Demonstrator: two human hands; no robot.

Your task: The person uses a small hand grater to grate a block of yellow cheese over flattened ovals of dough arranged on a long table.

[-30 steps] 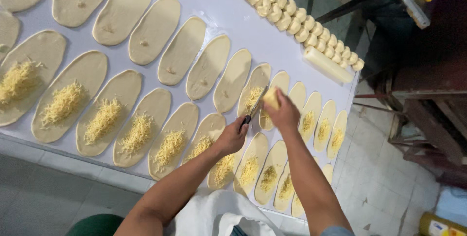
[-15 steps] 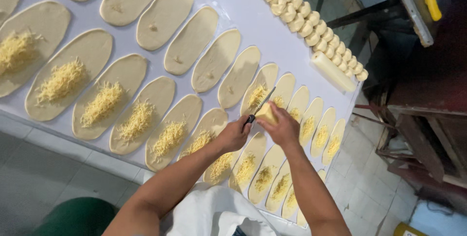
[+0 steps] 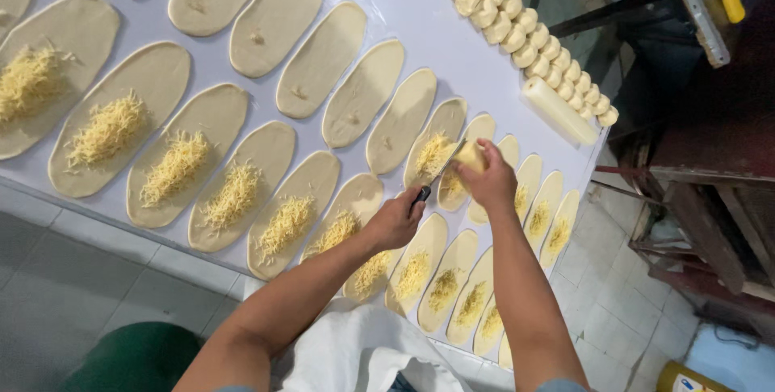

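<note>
My left hand grips the dark handle of a small grater whose metal blade points up toward my right hand. My right hand is closed on a pale yellow block of cheese pressed against the grater. Both hands hover over an oval dough piece that carries a little grated cheese. Rows of flat oval dough pieces cover the white table; the near row holds piles of grated cheese, the far row is bare.
A line of small dough balls runs along the table's far edge, with a pale cheese log beside it. Dark metal frames stand to the right. Grey tiled floor lies below, and a green object sits at the bottom left.
Both hands have stayed together over the same dough oval, the cheese still against the grater. The camera view has shifted slightly, so the table sits a little differently in the picture.
</note>
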